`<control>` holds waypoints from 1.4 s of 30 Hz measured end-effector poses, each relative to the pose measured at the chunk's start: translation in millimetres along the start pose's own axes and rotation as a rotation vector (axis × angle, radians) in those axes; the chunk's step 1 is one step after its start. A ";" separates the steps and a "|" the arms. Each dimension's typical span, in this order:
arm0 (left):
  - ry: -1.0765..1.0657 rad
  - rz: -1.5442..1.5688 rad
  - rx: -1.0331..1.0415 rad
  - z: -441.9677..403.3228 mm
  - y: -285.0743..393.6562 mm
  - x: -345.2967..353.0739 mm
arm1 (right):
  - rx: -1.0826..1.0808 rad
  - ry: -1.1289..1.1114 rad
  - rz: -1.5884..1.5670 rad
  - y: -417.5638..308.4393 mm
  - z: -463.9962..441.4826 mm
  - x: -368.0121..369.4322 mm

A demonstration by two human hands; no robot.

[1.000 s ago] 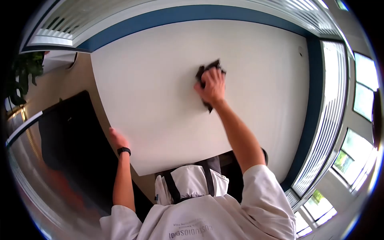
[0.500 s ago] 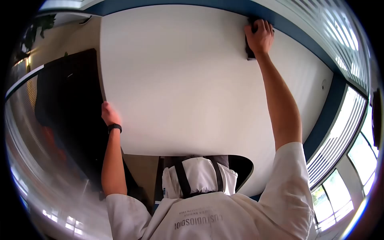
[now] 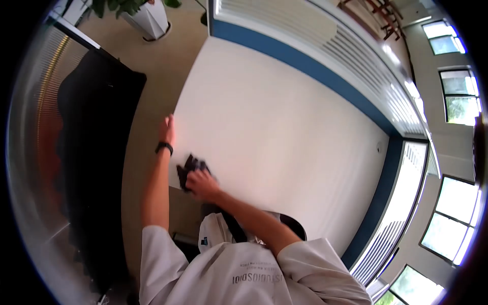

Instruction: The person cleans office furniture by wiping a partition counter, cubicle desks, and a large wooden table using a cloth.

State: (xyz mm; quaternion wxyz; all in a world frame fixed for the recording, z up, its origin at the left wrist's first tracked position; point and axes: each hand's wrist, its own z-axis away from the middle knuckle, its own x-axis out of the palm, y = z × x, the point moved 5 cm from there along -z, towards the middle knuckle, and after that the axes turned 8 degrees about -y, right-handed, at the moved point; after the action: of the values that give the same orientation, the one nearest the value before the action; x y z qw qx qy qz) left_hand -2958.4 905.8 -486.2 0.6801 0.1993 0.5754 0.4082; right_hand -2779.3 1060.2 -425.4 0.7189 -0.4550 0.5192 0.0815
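A white tabletop (image 3: 274, 127) spreads out in front of me. My right hand (image 3: 204, 186) presses a crumpled dark cloth (image 3: 195, 165) on the tabletop near its front left corner, with my forearm crossing in front of my body. The cloth is blurred and partly covered by my fingers. On the table's left edge, my left hand (image 3: 168, 131) is closed around the rim, a black band on its wrist. Its fingertips under the edge are hidden.
A blue strip (image 3: 305, 63) and a slatted white partition (image 3: 325, 33) border the far side. Left of the table stands a dark panel (image 3: 101, 152). A white plant pot (image 3: 147, 21) is on the floor beyond. Windows (image 3: 447, 218) line the right.
My right hand has brought the dark cloth from the far right edge to the near left corner. My left hand stays at the left edge. The view has turned and shifted.
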 end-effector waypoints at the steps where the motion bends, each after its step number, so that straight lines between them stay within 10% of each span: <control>1: -0.055 -0.019 0.013 14.1 7.0 -9.2 | 0.018 -0.163 -0.121 -8.6 3.4 -0.4; 4: -0.099 0.295 0.148 70.8 -42.8 -9.2 | -0.093 -0.109 -0.031 1.1 28.6 -6.0; 9: 0.061 -0.065 0.334 183.8 5.7 -38.8 | 0.034 0.000 -0.072 39.8 85.7 -67.9; 14: -0.358 -0.314 0.577 242.7 85.1 31.6 | 0.307 0.228 -0.099 64.2 139.4 -86.3; 19: -0.288 -0.550 0.794 216.8 54.2 47.1 | 0.758 0.563 -0.296 104.2 230.4 -85.4; 33: 0.190 -0.480 0.492 32.0 47.2 42.1 | 1.691 0.862 -0.403 -25.5 549.3 91.2; 36: 0.109 -0.631 0.205 31.7 60.1 49.9 | 1.785 0.903 -0.455 -47.8 542.4 131.1; 42: -0.169 -0.742 0.485 113.4 146.2 135.7 | 1.742 1.069 -0.584 -34.6 494.7 123.9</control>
State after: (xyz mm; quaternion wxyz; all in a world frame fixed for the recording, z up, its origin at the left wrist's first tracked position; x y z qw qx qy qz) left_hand -2898.2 1120.7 -432.7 0.7586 0.1660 0.6294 -0.0276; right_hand -2370.8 1361.9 -484.2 0.4669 0.1328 0.5175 -0.7046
